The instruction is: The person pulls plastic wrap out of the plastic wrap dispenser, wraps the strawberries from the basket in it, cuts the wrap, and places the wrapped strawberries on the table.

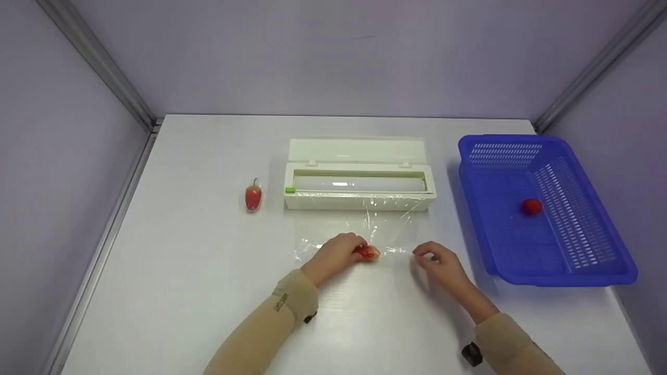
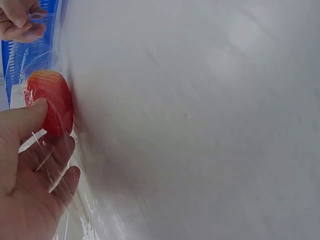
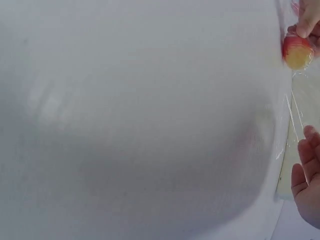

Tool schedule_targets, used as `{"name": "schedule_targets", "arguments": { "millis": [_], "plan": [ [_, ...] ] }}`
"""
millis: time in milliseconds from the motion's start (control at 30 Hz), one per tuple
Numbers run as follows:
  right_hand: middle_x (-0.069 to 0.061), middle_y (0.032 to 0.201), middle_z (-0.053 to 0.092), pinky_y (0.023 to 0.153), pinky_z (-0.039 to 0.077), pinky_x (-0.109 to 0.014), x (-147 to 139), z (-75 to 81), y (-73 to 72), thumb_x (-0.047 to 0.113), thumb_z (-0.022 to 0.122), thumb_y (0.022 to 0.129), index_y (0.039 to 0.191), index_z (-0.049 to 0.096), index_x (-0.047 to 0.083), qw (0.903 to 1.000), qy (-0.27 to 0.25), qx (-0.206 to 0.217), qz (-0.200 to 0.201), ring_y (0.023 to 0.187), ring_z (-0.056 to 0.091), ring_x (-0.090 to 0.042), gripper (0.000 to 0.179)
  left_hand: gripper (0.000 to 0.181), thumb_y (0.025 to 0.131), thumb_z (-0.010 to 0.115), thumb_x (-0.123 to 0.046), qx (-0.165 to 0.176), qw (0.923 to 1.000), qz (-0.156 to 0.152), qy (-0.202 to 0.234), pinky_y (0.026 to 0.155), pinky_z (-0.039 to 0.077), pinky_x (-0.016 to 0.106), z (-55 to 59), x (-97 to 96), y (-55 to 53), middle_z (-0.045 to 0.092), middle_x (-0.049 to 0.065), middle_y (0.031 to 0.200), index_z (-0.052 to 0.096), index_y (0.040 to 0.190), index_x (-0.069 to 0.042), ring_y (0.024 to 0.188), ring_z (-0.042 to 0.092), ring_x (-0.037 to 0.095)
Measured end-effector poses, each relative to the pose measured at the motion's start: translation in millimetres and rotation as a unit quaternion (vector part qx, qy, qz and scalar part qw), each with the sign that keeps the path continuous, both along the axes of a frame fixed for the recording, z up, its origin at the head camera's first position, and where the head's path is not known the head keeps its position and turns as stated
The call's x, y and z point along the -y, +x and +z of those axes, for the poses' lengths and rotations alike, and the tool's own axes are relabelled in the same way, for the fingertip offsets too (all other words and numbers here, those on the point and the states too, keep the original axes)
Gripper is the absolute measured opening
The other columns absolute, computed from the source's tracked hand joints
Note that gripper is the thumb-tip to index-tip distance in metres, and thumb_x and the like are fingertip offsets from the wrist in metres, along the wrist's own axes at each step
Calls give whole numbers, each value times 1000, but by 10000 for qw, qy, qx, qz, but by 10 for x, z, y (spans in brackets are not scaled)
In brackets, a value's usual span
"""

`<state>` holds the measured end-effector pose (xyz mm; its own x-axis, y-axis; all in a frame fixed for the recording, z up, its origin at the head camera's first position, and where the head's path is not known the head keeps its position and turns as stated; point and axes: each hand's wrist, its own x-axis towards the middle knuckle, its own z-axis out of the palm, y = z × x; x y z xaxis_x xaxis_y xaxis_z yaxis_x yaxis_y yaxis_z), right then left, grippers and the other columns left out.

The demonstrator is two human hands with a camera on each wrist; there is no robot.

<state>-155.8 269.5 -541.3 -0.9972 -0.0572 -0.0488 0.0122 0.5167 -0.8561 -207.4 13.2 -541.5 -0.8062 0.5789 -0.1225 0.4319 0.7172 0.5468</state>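
Note:
My left hand [image 1: 336, 253] grips a red fruit [image 1: 369, 253] with a yellowish end, low over the white table. In the left wrist view, the thumb presses on the fruit [image 2: 52, 102], and clear cling film [image 2: 92, 210] lies over the fingers. That film stretches from a white dispenser [image 1: 359, 202] toward both hands. To the right, my right hand [image 1: 442, 264] pinches the film's edge between thumb and forefinger. The right wrist view catches this hand [image 3: 309, 172] only at the frame's edge, with film running past the fingers.
The dispenser's lid [image 1: 357, 150] stands open behind its film roll [image 1: 359, 183]. Another red fruit with a stem [image 1: 253, 198] lies left of it. On the right sits a blue perforated basket [image 1: 477, 229] holding a round red fruit [image 1: 532, 207]. Walls enclose the table's back and sides.

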Motion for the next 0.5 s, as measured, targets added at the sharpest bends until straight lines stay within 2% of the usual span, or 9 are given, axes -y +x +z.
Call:
{"name": "schedule_targets", "arguments": {
  "millis": [100, 200, 267, 367, 500],
  "plan": [
    [-10, 96, 69, 83, 43, -19, -30, -9, -5, 9, 60, 88, 92, 62, -2, 9940, -1052, 66, -301, 93, 58, -5, 12, 28, 87, 61, -20, 5, 10000, 0, -6, 88, 47, 29, 1, -5, -2, 64, 1, 102, 62, 114, -13, 98, 59, 17],
    [-11, 87, 69, 79, 45, -18, -13, -31, -33, 9, 54, 92, 94, 53, -8, 9864, -1594, 96, -382, 86, 61, -6, 17, 28, 87, 61, -20, 24, 10000, 6, -60, 89, 47, 29, 4, -7, -12, 64, 1, 102, 62, 114, -13, 98, 59, 17],
    [-10, 80, 66, 75, 47, -20, 15, -48, -59, 7, 50, 94, 95, 49, -7, 9869, -1545, 135, -441, 78, 61, -8, 14, 28, 88, 60, -20, 59, 10000, -14, -69, 89, 47, 29, 13, -5, -19, 64, 1, 102, 62, 114, -12, 98, 59, 17],
    [-7, 71, 57, 63, 48, -23, 71, -67, -115, 5, 44, 96, 94, 45, -4, 9893, -1305, 214, -611, 64, 56, -11, 9, 28, 88, 60, -20, 117, 9999, -69, -63, 91, 47, 30, 33, -2, -31, 64, 2, 103, 62, 114, -12, 99, 59, 18],
    [-6, 62, 48, 50, 42, -22, 124, -101, -202, 6, 41, 97, 93, 44, 0, 9934, -847, 292, -720, 52, 47, -12, 8, 28, 89, 59, -20, 209, 9997, -118, -64, 93, 46, 30, 41, -2, -53, 65, 3, 104, 62, 115, -11, 100, 59, 18]
  ]
}}
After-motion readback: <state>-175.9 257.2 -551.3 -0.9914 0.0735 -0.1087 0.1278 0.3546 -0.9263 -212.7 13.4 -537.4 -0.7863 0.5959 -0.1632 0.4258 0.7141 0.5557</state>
